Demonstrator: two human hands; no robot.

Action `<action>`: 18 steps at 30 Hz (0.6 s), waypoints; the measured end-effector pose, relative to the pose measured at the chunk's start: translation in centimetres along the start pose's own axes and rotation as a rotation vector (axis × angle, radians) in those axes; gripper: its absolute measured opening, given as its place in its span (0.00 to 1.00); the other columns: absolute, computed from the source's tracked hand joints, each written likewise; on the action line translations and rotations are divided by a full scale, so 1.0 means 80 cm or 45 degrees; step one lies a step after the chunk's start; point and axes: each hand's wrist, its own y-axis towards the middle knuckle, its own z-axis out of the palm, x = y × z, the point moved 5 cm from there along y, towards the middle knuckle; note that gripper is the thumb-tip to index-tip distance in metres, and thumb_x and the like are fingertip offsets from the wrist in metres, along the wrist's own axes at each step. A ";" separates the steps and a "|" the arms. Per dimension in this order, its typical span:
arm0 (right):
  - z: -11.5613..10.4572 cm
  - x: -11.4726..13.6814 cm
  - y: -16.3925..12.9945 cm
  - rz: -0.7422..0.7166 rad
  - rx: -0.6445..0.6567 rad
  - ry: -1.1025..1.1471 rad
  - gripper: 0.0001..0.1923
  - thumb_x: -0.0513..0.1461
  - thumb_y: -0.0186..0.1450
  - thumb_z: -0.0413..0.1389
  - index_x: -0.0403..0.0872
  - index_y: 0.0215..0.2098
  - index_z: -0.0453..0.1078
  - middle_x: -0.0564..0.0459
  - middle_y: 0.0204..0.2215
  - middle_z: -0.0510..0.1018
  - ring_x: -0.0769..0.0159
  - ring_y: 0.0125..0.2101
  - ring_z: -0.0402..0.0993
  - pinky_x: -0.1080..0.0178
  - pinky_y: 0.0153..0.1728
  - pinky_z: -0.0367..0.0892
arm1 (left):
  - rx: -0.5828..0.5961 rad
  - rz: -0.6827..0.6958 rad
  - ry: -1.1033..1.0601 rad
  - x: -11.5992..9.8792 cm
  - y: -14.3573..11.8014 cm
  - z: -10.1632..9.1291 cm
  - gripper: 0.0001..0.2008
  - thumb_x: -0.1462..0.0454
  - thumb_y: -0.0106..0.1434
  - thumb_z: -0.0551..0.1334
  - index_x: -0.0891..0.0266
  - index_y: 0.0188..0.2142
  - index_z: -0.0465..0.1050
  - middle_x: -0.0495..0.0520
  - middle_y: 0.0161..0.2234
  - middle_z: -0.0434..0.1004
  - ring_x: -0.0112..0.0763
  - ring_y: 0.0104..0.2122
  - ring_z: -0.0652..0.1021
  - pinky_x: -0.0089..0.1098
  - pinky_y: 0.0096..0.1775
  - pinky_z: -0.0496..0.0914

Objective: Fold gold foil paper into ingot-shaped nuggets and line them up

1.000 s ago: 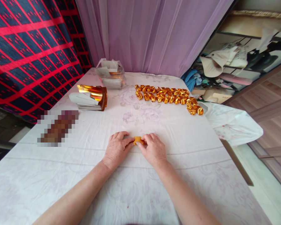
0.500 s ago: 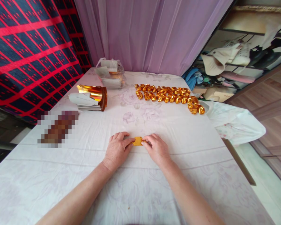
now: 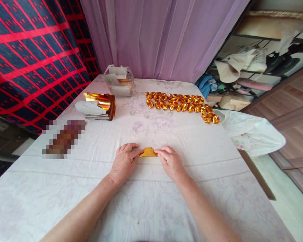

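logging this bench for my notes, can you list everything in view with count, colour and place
gold paper piece: one, gold, table centre, pinched between both hands
folded gold pieces: many, gold, in rows at far right
foil sheet stack: one, gold and silver, far left
plastic bag of sheets: one, clear, far edge
tablecloth: one, white with faint flowers, over the table
curtain: one, lilac, behind
left hand: fingers on the piece's left end
right hand: fingers on its right end

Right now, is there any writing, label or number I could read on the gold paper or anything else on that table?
None can be read.
Gold paper between the left hand and right hand: plain foil, no print.
Folded gold pieces: no print.
Paper stack: no print visible.
Blurred patch: unreadable.
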 end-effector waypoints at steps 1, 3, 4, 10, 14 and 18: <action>0.000 0.000 0.000 -0.011 0.005 -0.003 0.16 0.33 0.67 0.49 0.49 0.44 0.78 0.50 0.34 0.77 0.65 0.35 0.74 0.64 0.37 0.69 | 0.003 0.001 0.000 0.000 0.000 0.000 0.16 0.70 0.66 0.57 0.51 0.45 0.79 0.54 0.46 0.76 0.41 0.47 0.75 0.46 0.47 0.69; 0.001 -0.001 -0.001 -0.026 0.015 -0.005 0.17 0.32 0.67 0.48 0.48 0.44 0.78 0.49 0.34 0.77 0.65 0.35 0.74 0.64 0.38 0.69 | 0.008 0.004 0.002 0.000 0.000 0.000 0.16 0.71 0.65 0.58 0.52 0.46 0.79 0.55 0.46 0.76 0.41 0.47 0.75 0.46 0.47 0.69; 0.002 -0.001 -0.001 -0.033 0.017 -0.003 0.17 0.32 0.67 0.48 0.48 0.44 0.78 0.49 0.34 0.77 0.65 0.35 0.74 0.64 0.38 0.69 | 0.009 0.004 0.005 -0.001 0.001 0.000 0.17 0.71 0.65 0.57 0.52 0.46 0.79 0.55 0.46 0.76 0.41 0.47 0.75 0.45 0.47 0.69; 0.001 0.000 -0.003 -0.059 -0.024 -0.039 0.19 0.31 0.67 0.46 0.48 0.46 0.77 0.47 0.37 0.77 0.64 0.38 0.74 0.63 0.40 0.70 | -0.019 0.018 0.035 -0.002 0.001 -0.002 0.17 0.71 0.64 0.57 0.51 0.44 0.80 0.54 0.45 0.76 0.40 0.46 0.75 0.45 0.46 0.70; -0.005 0.013 -0.003 -0.068 -0.063 -0.174 0.21 0.31 0.67 0.45 0.47 0.50 0.74 0.46 0.41 0.77 0.62 0.42 0.73 0.60 0.45 0.69 | -0.028 0.027 0.048 -0.002 0.001 -0.002 0.17 0.71 0.65 0.56 0.51 0.44 0.80 0.54 0.45 0.76 0.40 0.45 0.75 0.44 0.46 0.70; -0.003 0.035 0.000 -0.093 -0.020 -0.344 0.18 0.37 0.69 0.49 0.48 0.55 0.72 0.43 0.55 0.73 0.54 0.55 0.65 0.51 0.55 0.62 | -0.011 0.023 0.042 -0.002 0.001 -0.001 0.18 0.72 0.64 0.57 0.51 0.45 0.80 0.55 0.45 0.76 0.41 0.45 0.75 0.45 0.46 0.70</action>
